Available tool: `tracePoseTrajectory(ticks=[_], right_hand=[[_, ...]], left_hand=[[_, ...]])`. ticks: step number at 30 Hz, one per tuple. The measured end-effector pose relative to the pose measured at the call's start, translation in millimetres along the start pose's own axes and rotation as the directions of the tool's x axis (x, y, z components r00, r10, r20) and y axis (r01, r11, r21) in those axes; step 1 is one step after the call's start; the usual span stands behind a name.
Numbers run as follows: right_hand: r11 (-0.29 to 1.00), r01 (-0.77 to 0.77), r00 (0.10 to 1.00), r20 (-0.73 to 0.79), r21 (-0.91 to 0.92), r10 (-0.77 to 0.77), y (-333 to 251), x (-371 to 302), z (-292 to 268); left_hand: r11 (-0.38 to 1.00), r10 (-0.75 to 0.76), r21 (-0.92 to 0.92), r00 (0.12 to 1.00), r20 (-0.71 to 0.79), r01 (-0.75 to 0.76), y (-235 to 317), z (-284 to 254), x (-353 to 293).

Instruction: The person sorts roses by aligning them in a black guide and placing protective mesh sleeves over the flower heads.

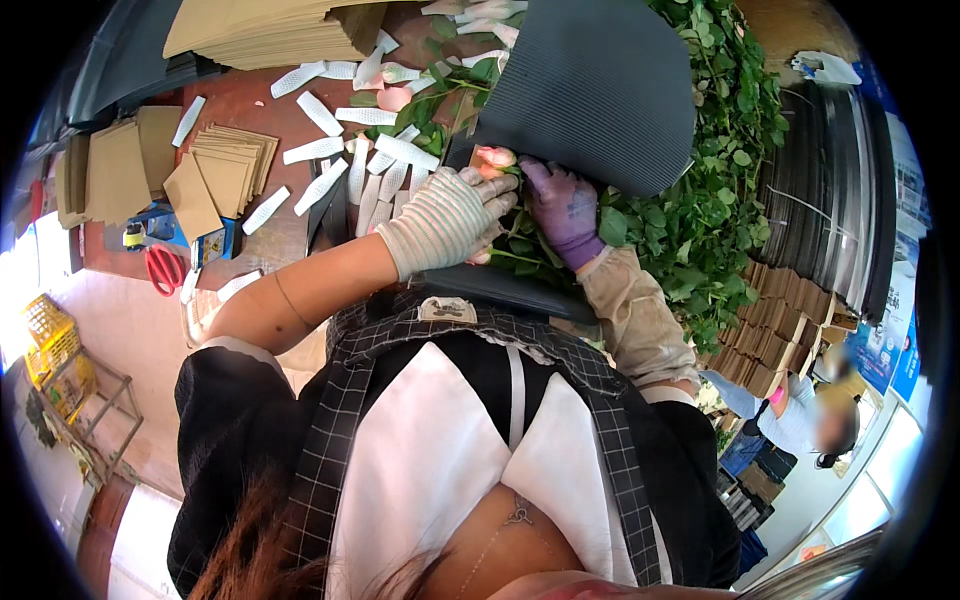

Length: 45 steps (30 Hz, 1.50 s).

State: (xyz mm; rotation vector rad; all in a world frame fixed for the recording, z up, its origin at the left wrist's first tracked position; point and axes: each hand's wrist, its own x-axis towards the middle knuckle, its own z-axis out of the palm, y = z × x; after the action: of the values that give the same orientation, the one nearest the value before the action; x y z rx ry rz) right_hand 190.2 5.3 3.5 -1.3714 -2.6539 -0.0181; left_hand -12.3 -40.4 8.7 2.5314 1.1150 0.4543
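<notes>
My left hand (452, 218), in a white ribbed glove, has its fingers closed around a pale pink rose (495, 157), whose bloom shows above the fingertips. Close to its right is my right hand (565, 212), in a purple glove with a beige sleeve cover. Its fingers are bent at the lower edge of a black corrugated sheet (595, 85); what they grip there is hidden. Green stems and another pink bloom (480, 257) show below the hands, partly covered. White foam net sleeves (407, 152) lie scattered left of the rose.
Brown cardboard pieces (222, 165), red-handled scissors (165, 270) and a large cardboard stack (275, 35) are on the table's left. A mass of leafy stems (715, 190) lies right of my hands. Beyond stand stacked dark sheets (830, 190); another person (795, 410) is at the right.
</notes>
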Motion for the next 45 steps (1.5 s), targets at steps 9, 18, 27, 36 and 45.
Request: tracePoseTrajectory(ticks=[9,18,27,36,45], right_hand=[[0.992,0.111,0.989,0.100,-0.053,-0.106,-4,0,-12],[0.977,0.182,0.931,0.299,0.115,-0.208,-7,-1,-53],[0.962,0.233,0.939,0.222,0.143,-0.261,-8,-3,-37],[0.992,-0.114,0.953,0.289,0.062,0.092,-11,2,-71],[0.972,0.008,0.956,0.286,-0.234,0.061,-9,23,-7]], left_hand=[[0.995,0.073,-0.061,0.997,-0.040,-0.075,-11,-9,10],[0.996,-0.005,-0.092,0.999,0.054,0.010,-15,-17,13],[0.934,-0.287,-0.303,0.903,-0.321,0.189,-50,-43,-43],[0.893,-0.405,-0.318,0.875,-0.266,0.317,-45,-43,-45],[0.953,-0.225,-0.087,0.874,0.430,0.289,-3,-41,18]])
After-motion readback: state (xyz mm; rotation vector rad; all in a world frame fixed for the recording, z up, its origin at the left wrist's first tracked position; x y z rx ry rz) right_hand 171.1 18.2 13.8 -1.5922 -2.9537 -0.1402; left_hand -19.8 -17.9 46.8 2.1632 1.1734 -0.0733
